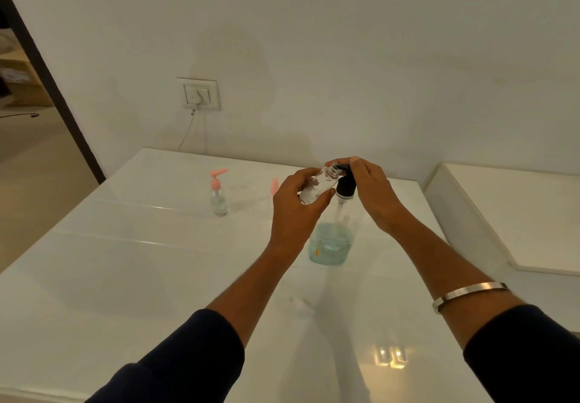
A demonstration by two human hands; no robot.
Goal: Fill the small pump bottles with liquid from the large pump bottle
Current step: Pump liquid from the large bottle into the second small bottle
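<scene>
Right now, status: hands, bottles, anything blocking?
Left hand grips uncapped small bottle, tilted at black pump head. Right hand on pump of large bottle. Nothing blocking; capped pink-pump bottle stands apart.

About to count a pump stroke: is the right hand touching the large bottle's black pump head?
Touching. The head view shows the right hand resting over the black pump head, fingers lying across its top with no gap.
</scene>
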